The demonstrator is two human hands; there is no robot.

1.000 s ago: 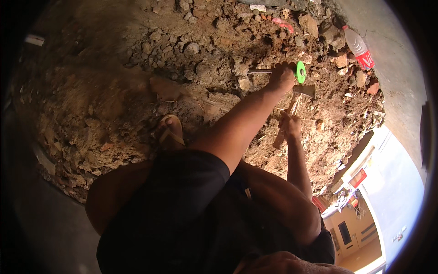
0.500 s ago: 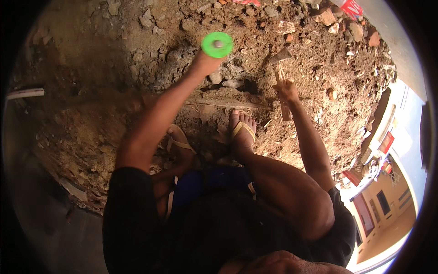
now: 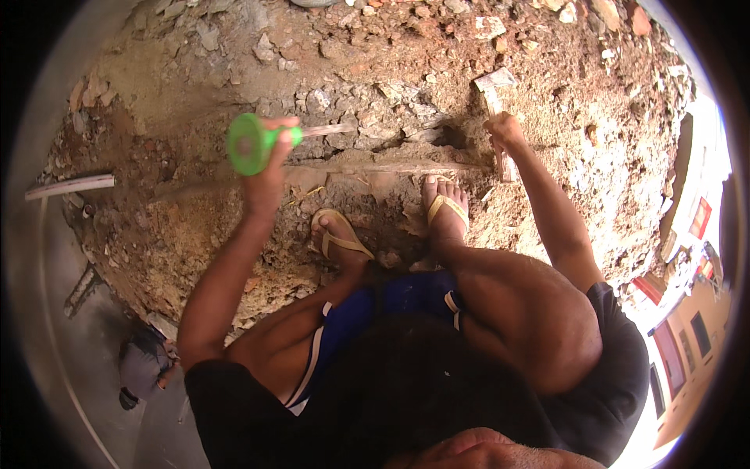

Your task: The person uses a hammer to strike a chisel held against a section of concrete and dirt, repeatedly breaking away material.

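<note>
My left hand (image 3: pixel 273 160) is wrapped round the grip of a chisel (image 3: pixel 328 129) with a round green hand guard (image 3: pixel 248 144). The steel shank lies sideways, its tip to the right, above the broken ground; motion smears it slightly. In my right hand (image 3: pixel 504 129) is a hammer (image 3: pixel 495 79), gripped partway along its wooden handle, the metal head pointing away from me. Below the hands a long narrow ledge (image 3: pixel 375 170) crosses the dirt, with a dark hollow near its right end.
My feet in yellow flip-flops (image 3: pixel 341 233) stand just short of the ledge. Loose stones (image 3: pixel 264 48) and rubble cover the ground ahead. A pale strip (image 3: pixel 70 187) juts out at the left. Another person (image 3: pixel 144 363) is at the lower left, on grey flooring. Buildings show at the right.
My left hand has swung left and nearer to me, turning the chisel from end-on to sideways. The hammer in my right hand has shifted slightly right and farther away.
</note>
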